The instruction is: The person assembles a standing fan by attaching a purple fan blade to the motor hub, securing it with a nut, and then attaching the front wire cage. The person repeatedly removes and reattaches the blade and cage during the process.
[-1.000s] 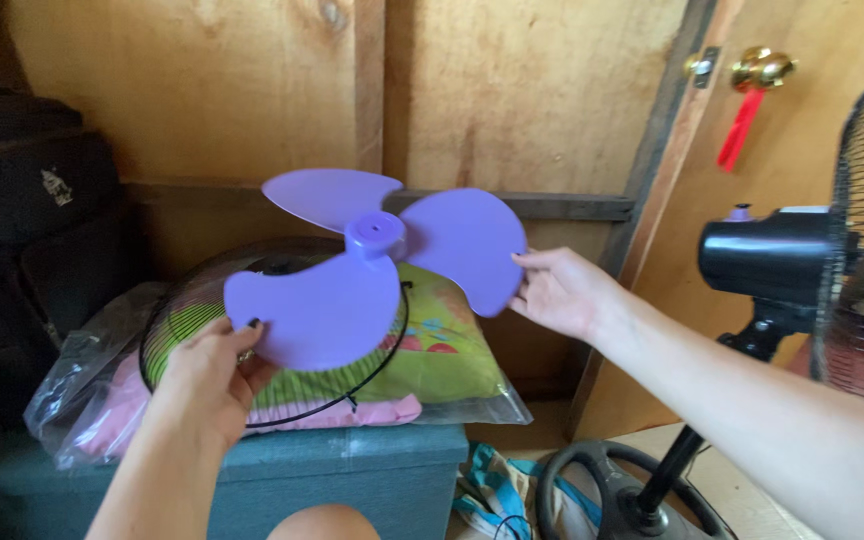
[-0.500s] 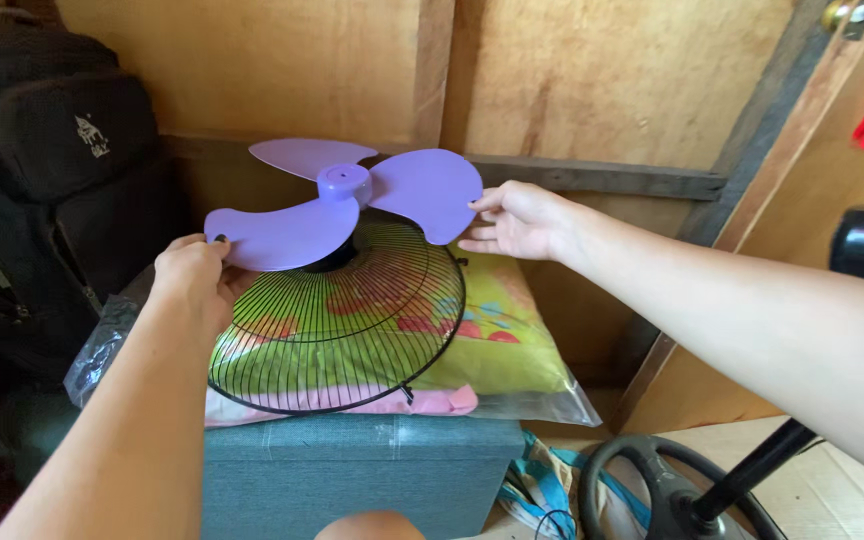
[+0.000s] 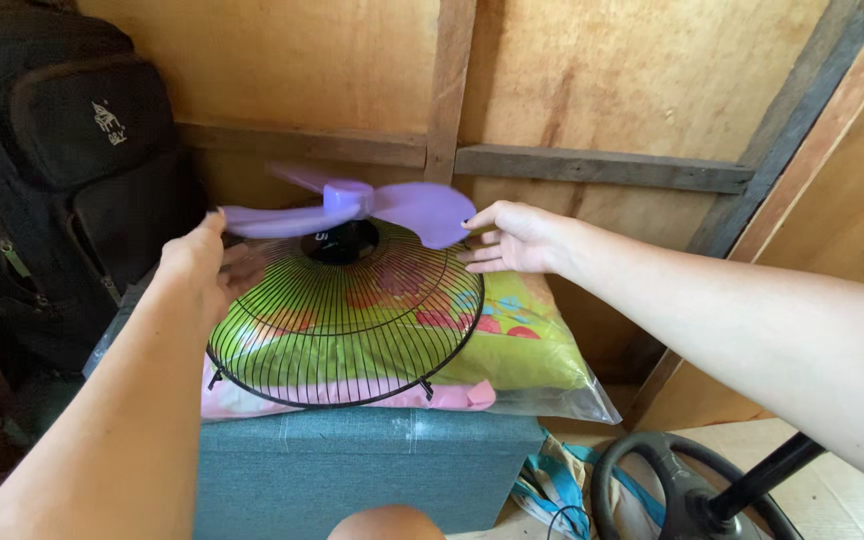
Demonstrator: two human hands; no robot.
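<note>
Plywood walls back a teal box (image 3: 352, 465). One purple fan blade (image 3: 352, 208), three-lobed with a raised hub, hovers flat at 12 o'clock above one black wire grille (image 3: 347, 320). Left hand (image 3: 197, 265) and right hand (image 3: 512, 240) each grasp a lobe. Beneath lies one clear bag (image 3: 537, 355) of green and pink fabric.

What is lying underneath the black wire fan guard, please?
Under the black wire fan guard lies a clear plastic bag holding a yellow-green printed cushion and pink fabric, on a teal storage box. The bag's far side is hidden.
</note>
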